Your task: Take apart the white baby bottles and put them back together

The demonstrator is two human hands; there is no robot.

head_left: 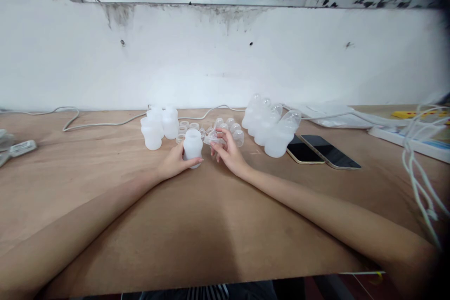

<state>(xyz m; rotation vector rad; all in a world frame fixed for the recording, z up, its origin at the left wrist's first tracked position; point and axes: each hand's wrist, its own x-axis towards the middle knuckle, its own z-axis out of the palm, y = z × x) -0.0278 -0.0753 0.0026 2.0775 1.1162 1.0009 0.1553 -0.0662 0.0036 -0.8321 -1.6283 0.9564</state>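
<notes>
My left hand (176,159) is wrapped round a frosted white baby bottle (193,145), which stands upright with its open neck facing up. Just right of its neck, my right hand (229,151) pinches a clear bottle ring with a nipple (213,139); the fingers partly cover it. Behind the hands lie several loose clear rings (183,127) and small nipples (203,132). Clear domed caps (238,137) sit beyond my right fingers. Several uncapped bottles (152,133) are grouped to the left, and several bottles with domed caps (276,138) stand to the right.
Two phones (330,151) lie right of the capped bottles. A plastic bag (333,117), a white power strip (415,143) and looped white cables (416,164) occupy the right side. A thin cable (94,124) runs along the wall; a white adapter (23,148) lies far left.
</notes>
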